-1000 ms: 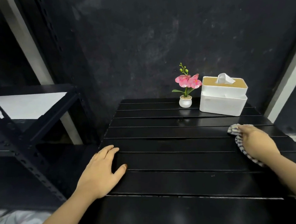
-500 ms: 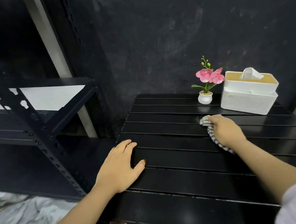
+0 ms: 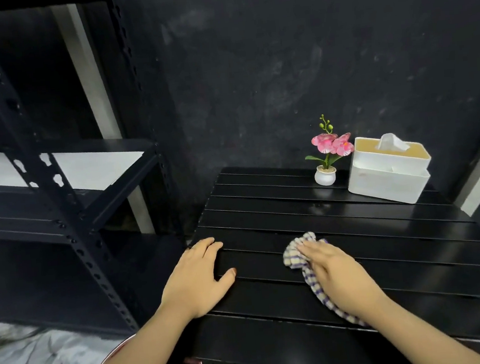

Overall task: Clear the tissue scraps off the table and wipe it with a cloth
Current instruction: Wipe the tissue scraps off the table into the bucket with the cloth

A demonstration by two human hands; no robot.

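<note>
- The hands both rest on the black slatted table (image 3: 369, 228): the left hand (image 3: 197, 280) lies open and flat, palm down, at the table's near-left edge, holding nothing and, as I judge it, steadying the table.
- The right hand (image 3: 333, 269) is pressed palm-down, fingers fairly straight, on top of the cloth (image 3: 294, 254); it pins the cloth to the slats rather than closing round it in a fist.
- The cloth, checked in white and purple, is bunched beyond the fingertips on the far-left side of the hand, and a strip of it trails out under the palm toward the near right, so its long axis runs diagonally from far left to near right.
- The cloth sits in the middle of the table, just right of the left hand and apart from it; the right hand is the one on it.
- No tissue scraps show on the visible slats, so by my reading the clearing is done and wiping is the step in hand.
- The slats run left to right; a stroke along them would suit the grooves.
- At the far right corner stand a small flower pot (image 3: 325, 175) and a white tissue box (image 3: 387, 172), well apart from the cloth; any far stroke has to stop short of them or go round.
</note>
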